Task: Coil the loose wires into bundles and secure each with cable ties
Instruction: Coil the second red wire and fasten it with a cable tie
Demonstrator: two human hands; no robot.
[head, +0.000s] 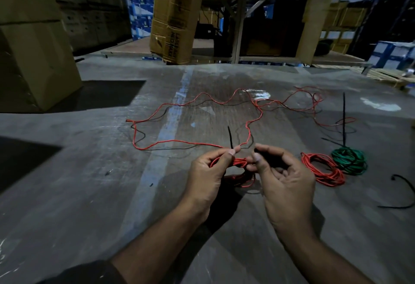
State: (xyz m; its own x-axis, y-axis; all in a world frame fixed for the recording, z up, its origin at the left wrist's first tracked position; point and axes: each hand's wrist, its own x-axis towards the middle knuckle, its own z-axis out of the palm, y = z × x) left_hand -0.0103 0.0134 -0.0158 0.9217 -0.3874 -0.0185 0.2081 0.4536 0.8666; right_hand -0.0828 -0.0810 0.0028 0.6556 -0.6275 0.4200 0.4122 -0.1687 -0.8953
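Both hands, left hand (206, 171) and right hand (283, 176), pinch a red wire coil (240, 162).

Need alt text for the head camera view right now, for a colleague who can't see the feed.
Two bare hands, left hand and right hand, hold a small red wire coil with a black cable tie sticking up from it. More loose red wire trails across the grey floor. To the right lie a red bundle and a green bundle.
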